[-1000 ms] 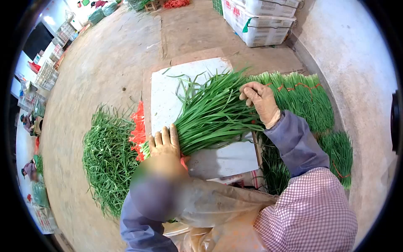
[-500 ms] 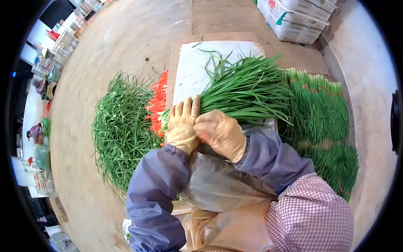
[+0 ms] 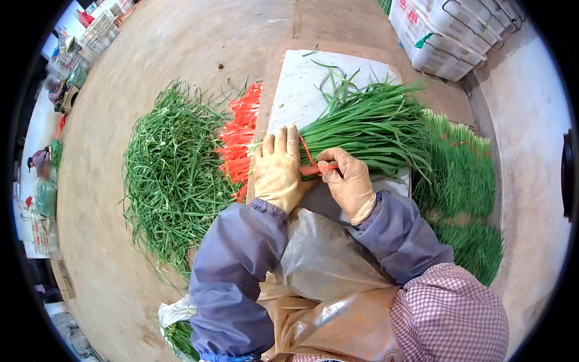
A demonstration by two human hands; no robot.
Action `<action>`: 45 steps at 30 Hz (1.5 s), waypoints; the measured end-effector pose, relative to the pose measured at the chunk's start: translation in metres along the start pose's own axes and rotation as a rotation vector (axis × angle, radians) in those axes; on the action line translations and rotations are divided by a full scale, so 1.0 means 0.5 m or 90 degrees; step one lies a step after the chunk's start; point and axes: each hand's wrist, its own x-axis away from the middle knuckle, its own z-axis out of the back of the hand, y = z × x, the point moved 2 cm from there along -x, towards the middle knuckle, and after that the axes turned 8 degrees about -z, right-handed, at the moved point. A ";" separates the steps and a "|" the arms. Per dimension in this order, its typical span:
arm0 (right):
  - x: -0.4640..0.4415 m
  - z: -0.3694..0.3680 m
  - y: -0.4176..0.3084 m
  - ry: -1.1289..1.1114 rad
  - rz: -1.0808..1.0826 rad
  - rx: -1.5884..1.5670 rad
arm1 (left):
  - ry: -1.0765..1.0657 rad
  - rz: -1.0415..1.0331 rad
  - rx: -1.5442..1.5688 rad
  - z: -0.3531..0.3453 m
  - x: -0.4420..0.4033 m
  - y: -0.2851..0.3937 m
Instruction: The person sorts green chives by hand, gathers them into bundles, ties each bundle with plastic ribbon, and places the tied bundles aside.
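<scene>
A bundle of long green leaves, likely garlic chives, lies across a white board, its leafy ends to the right. My gloved left hand rests flat over the stem end, fingers stretched out, covering that part of the bundle. My gloved right hand is closed just right of it, pinching a red tie strip between thumb and fingers. The strip runs over the bundle beside my left fingers; its underside is hidden.
Several red strips hang at the board's left edge, beside a heap of loose greens. Tied green bundles stand at right along the wall. White crates are stacked at upper right. Other people sit far left.
My right hand has moved right, away from my left hand, and a red strip now stretches across the bundle to its fingers. My left hand stays on the bundle. The view has shifted slightly.
</scene>
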 end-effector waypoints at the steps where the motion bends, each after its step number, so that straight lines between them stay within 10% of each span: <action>1: -0.007 -0.004 -0.002 -0.015 -0.017 0.033 | -0.010 0.008 0.005 -0.002 0.002 -0.003; 8: -0.040 -0.022 -0.040 -0.080 0.026 0.414 | -0.006 0.021 0.014 -0.012 0.008 -0.008; 24: -0.061 -0.029 -0.061 -0.154 0.009 0.456 | 0.077 0.012 0.004 -0.027 0.009 -0.018; 32: -0.070 -0.022 -0.067 -0.226 -0.421 -0.131 | 0.042 0.027 0.016 -0.020 0.011 -0.020; 45: -0.118 -0.009 -0.079 -0.305 -0.450 -0.093 | 0.049 0.087 0.076 -0.020 0.013 -0.019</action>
